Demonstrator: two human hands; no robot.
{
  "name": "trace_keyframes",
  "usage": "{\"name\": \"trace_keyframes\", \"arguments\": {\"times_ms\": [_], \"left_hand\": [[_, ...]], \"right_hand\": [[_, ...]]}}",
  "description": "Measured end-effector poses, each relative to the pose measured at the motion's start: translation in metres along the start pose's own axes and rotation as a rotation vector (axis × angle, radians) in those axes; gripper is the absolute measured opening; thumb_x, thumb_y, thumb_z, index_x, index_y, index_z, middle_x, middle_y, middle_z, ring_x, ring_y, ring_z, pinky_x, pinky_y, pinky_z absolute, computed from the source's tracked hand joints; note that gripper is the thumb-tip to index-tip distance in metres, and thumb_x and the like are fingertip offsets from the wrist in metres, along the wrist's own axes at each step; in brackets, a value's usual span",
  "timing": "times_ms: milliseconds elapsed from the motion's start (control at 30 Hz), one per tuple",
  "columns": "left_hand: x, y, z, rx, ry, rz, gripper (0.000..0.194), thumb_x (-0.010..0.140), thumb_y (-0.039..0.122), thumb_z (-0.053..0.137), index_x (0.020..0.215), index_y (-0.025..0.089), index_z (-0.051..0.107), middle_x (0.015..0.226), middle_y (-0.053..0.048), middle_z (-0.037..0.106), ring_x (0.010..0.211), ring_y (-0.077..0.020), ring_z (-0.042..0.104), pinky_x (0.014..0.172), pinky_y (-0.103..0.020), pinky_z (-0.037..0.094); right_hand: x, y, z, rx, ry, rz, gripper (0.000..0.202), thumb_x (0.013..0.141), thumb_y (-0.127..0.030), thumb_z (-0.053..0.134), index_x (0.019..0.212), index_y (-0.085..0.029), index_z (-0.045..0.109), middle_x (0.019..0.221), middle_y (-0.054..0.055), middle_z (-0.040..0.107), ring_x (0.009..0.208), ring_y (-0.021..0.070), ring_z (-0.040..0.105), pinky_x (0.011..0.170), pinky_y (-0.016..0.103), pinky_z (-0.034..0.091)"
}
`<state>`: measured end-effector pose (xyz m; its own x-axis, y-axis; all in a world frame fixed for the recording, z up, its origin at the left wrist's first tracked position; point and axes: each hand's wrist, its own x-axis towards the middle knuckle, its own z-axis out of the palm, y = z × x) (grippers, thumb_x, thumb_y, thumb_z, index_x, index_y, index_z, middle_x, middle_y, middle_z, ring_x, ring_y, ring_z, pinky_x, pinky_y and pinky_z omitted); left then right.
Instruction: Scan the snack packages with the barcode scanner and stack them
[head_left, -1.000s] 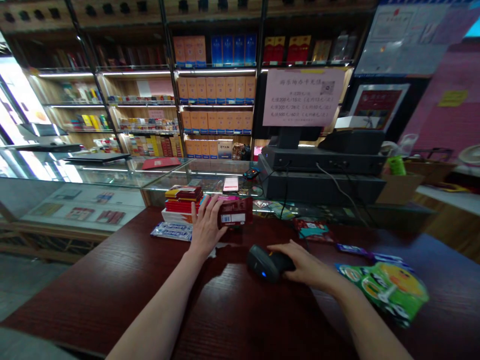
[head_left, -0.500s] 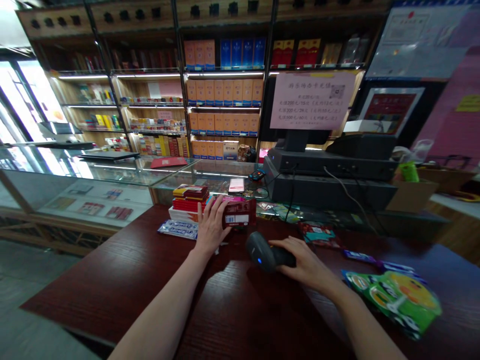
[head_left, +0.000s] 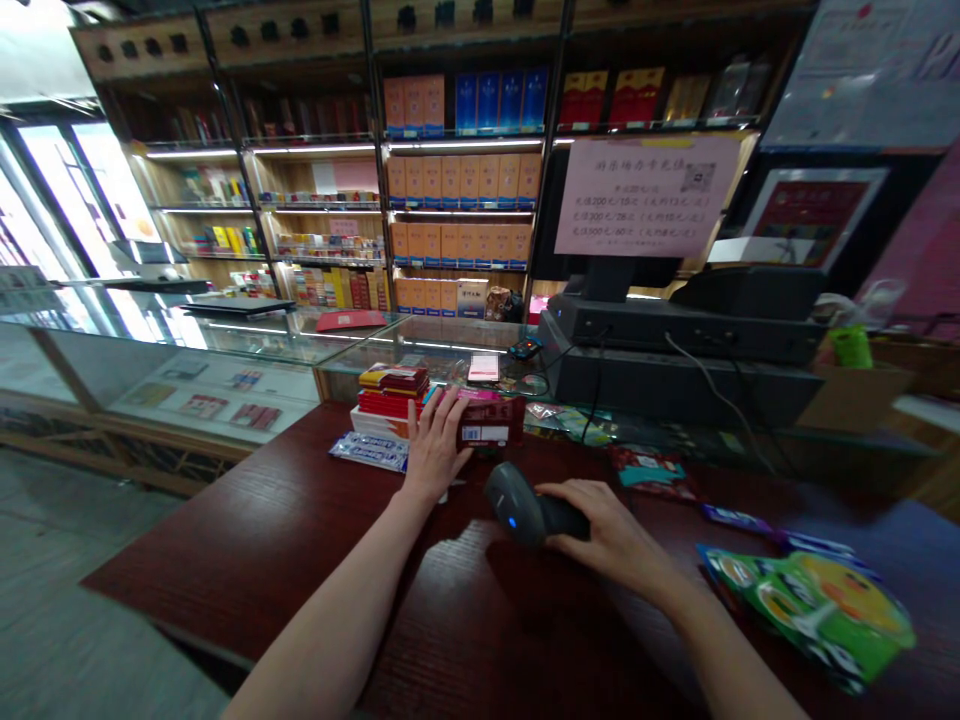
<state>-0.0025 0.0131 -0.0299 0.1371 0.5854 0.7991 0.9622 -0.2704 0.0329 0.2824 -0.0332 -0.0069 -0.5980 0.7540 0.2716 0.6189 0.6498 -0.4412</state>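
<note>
My right hand point(head_left: 604, 525) is wrapped round the handle of a dark barcode scanner point(head_left: 517, 508), which has a lit blue light. The scanner's head points left and away from me, towards a brown snack packet point(head_left: 491, 424) whose printed barcode faces me. Against the left end of that packet lies my left hand point(head_left: 435, 442), fingers stretched and apart; the palm side is hidden. Left of this hand are a stack of red and yellow packs point(head_left: 391, 388) and some blue and silver wrapped bars point(head_left: 367, 450). A pink pack point(head_left: 480, 394) shows partly behind the brown packet.
On the right of the dark wooden counter point(head_left: 247, 560) lie a green snack bag point(head_left: 821, 610), purple bars point(head_left: 739, 519) and a brown and teal bag point(head_left: 651, 472). Behind stand a monitor with a pink sign point(head_left: 641, 200), a black till point(head_left: 675, 370) and a glass case point(head_left: 225, 390).
The view has shifted, so the scene sits slightly to the right. Both hands, the scanner and the brown packet keep nearly the same places on the counter.
</note>
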Motion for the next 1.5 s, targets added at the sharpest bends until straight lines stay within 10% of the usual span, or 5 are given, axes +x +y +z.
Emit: {"name": "trace_keyframes", "arguments": {"times_ms": [1500], "left_hand": [[0.001,0.003,-0.005,-0.023,0.011,-0.001,0.085,0.077,0.03,0.075,0.15,0.021,0.031,0.155,-0.013,0.041,0.148,-0.0308,0.028,0.124,-0.057,0.007]], "right_hand": [[-0.012,0.037,-0.011,0.007,-0.204,0.21,0.044,0.063,-0.022,0.071,0.105,-0.028,0.063,0.107,0.0,0.07,0.106,0.0274,0.061,0.111,0.054,0.03]]}}
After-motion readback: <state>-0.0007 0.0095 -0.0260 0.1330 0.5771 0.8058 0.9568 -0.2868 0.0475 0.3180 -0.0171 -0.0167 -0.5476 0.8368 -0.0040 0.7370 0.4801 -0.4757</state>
